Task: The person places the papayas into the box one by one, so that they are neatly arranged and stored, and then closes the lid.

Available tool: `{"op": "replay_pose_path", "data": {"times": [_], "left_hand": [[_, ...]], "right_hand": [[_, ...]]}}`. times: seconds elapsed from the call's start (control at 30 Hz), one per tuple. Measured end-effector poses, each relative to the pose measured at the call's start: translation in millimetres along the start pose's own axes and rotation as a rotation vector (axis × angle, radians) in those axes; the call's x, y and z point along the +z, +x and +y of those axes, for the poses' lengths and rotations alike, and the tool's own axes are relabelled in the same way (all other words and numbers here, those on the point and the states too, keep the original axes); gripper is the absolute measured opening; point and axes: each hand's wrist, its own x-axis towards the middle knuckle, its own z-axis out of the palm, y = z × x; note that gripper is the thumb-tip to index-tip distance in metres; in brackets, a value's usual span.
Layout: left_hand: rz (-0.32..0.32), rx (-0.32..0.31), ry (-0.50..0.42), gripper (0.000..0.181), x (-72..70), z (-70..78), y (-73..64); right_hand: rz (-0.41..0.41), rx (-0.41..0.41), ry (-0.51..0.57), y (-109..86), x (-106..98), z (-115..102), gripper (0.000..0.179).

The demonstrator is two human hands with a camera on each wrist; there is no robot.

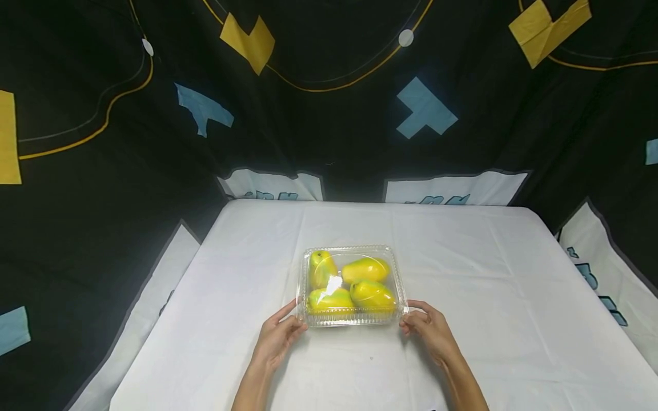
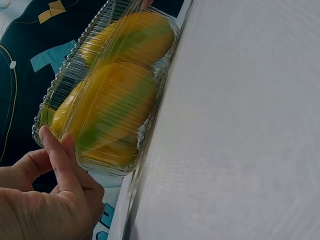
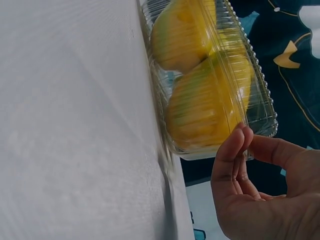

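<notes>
A clear plastic clamshell box (image 1: pixel 352 320) sits on the white table, its lid closed over several yellow-green fruits (image 1: pixel 366 269) that look like mangoes. At the near left corner, my left hand (image 1: pixel 278 338) pinches the box's rim between thumb and fingers. My right hand (image 1: pixel 430 331) pinches the rim at the near right corner. The left wrist view shows the ribbed side of the box beside the left hand (image 2: pixel 60 185). In the right wrist view, the fingertips of the right hand (image 3: pixel 265 180) meet at the rim.
White cloth covers the table (image 1: pixel 462 257). Behind it and at its sides hangs a dark curtain (image 1: pixel 329 137) with yellow and blue shapes and white patches along the bottom. A small dark object lies at the bottom edge of the head view, too cut off to tell.
</notes>
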Motion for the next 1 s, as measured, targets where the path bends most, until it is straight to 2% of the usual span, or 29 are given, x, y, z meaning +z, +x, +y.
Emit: {"op": "replay_pose_path", "data": {"times": [0.3, 0.47, 0.63, 1.0], "left_hand": [[0.027, 0.025, -0.015, 0.059, 1.1, -3.7, 0.6], [0.009, 0.034, -0.042, 0.059, 0.4, -5.3, 1.2], [-0.017, 0.016, -0.076, 0.061, -1.5, -6.2, 2.4], [-0.035, 0.022, -0.080, 0.059, -2.8, -5.8, 2.3]], "right_hand": [[-0.002, -0.015, 0.000, -1.1, 1.2, 0.4, 0.042], [-0.014, -0.022, -0.013, -1.1, 0.7, 1.7, 0.043], [-0.008, -0.015, -0.015, -1.0, 1.7, 1.3, 0.044], [0.002, -0.013, 0.012, 1.3, 3.1, 2.3, 0.043]]}}
